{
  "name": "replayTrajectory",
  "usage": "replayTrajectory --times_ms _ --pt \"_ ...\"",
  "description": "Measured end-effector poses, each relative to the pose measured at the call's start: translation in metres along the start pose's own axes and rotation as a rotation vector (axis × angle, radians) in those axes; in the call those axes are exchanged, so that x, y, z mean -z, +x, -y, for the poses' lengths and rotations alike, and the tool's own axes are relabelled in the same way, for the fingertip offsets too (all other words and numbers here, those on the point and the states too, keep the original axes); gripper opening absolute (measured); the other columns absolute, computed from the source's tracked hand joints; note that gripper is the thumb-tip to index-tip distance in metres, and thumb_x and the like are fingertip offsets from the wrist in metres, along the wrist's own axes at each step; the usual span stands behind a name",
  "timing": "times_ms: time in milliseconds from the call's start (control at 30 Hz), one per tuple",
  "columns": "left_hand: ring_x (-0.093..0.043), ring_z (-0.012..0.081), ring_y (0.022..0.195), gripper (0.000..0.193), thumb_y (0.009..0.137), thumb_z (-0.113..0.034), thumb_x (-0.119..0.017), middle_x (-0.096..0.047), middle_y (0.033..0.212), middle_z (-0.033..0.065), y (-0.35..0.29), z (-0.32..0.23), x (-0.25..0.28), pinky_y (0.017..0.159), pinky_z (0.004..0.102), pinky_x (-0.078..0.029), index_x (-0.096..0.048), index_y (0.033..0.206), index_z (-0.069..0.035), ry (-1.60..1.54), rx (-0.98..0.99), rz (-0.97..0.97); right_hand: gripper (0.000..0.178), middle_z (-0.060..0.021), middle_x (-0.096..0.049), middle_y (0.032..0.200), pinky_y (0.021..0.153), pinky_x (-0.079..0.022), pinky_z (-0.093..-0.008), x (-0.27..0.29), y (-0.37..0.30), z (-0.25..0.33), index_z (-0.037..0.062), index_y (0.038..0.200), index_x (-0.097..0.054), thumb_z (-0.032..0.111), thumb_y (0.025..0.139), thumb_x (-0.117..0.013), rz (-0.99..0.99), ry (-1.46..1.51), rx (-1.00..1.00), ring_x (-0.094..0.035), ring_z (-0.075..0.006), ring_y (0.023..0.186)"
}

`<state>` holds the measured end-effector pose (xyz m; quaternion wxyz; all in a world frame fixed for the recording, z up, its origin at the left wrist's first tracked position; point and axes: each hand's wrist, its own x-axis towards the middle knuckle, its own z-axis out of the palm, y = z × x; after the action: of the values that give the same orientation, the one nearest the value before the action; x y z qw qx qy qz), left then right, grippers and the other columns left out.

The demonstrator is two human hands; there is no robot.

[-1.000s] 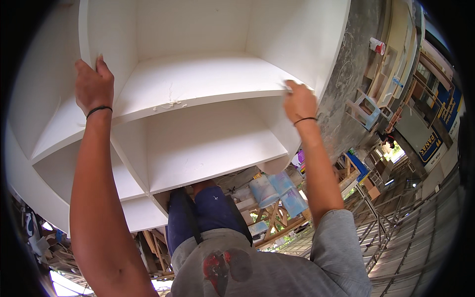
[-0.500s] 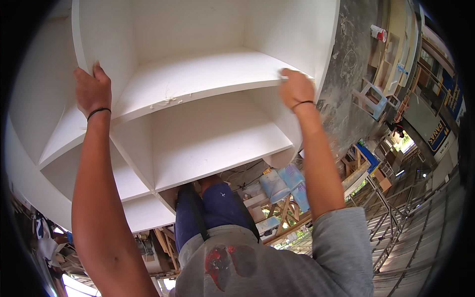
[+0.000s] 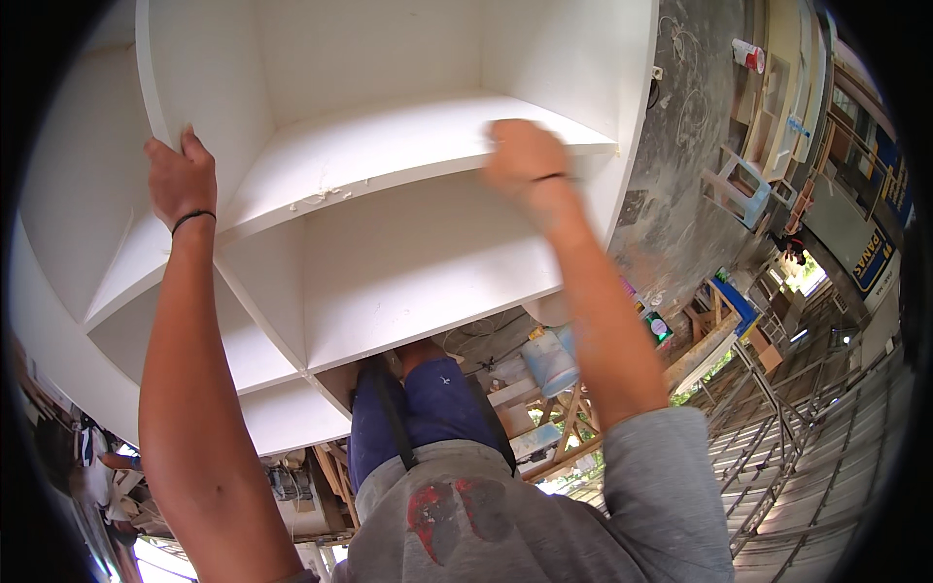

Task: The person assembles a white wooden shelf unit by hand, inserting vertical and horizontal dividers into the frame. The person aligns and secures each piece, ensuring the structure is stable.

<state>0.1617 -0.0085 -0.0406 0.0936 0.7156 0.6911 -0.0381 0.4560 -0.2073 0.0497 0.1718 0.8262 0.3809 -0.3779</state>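
A large white shelf unit (image 3: 408, 225) with several compartments stands before me. My left hand (image 3: 183, 180) is closed around the front edge of its upright divider (image 3: 148, 87), thumb on the inner side. My right hand (image 3: 528, 157), somewhat blurred, is closed at the front edge of the middle shelf board (image 3: 389, 126), right of its centre. What its fingers hold, if anything, is hidden. Thin pale shavings (image 3: 321, 197) cling to the same board edge, between my two hands.
A grey, stained floor (image 3: 671, 165) lies right of the unit, with a light blue plastic stool (image 3: 743, 189) and a red-and-white can (image 3: 748, 55). Near my legs are a pale bucket (image 3: 549, 364) and wooden framing (image 3: 573, 442).
My right hand has moved left along the shelf board's front edge, away from the right side panel. My left hand keeps its grip on the divider.
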Motion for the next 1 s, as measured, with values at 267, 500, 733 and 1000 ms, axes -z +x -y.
replayTrajectory --times_ms 267,500,733,1000 --pt "-0.064 0.0437 0.082 0.044 0.092 -0.04 -0.053 -0.066 0.084 0.0254 -0.002 0.007 -0.001 0.073 0.0505 -0.051 -0.046 0.102 0.002 -0.009 0.008 0.003 0.039 -0.0202 -0.068 0.101 0.086 -0.051 -0.0386 0.011 -0.014 0.033 0.005 0.111 -0.068 0.009 0.075 -0.054 -0.057 0.217 0.144 -0.065 -0.0346 0.097" --pt "-0.063 0.0466 0.087 0.047 0.09 -0.043 -0.055 -0.066 0.09 0.0286 0.001 0.0 -0.002 0.076 0.0527 -0.049 -0.049 0.103 0.002 -0.076 0.01 0.005 0.028 -0.0156 -0.07 0.091 0.081 -0.053 -0.0401 -0.006 -0.008 0.012 0.0061 0.098 -0.07 0.009 0.076 -0.052 0.01 0.23 0.046 -0.067 -0.0331 0.088" --pt "-0.063 0.0455 0.086 0.044 0.091 -0.04 -0.055 -0.066 0.089 0.0264 0.006 0.011 -0.009 0.076 0.0518 -0.049 -0.047 0.104 0.002 -0.025 -0.021 -0.018 0.02 -0.0149 -0.066 0.089 0.077 -0.047 -0.0427 -0.03 -0.028 0.049 0.0073 0.091 -0.069 0.004 0.08 -0.053 -0.635 0.577 0.427 -0.064 -0.0323 0.084" --pt "-0.064 0.0443 0.09 0.045 0.092 -0.042 -0.052 -0.067 0.096 0.0256 0.008 0.005 -0.013 0.079 0.05 -0.05 -0.048 0.106 0.0 -0.005 -0.01 -0.033 0.033 -0.0137 -0.066 0.096 0.077 -0.049 -0.0333 -0.125 -0.086 -0.271 0.0011 0.118 -0.056 0.012 0.088 -0.062 -1.108 0.652 -0.775 -0.063 -0.0217 0.085"
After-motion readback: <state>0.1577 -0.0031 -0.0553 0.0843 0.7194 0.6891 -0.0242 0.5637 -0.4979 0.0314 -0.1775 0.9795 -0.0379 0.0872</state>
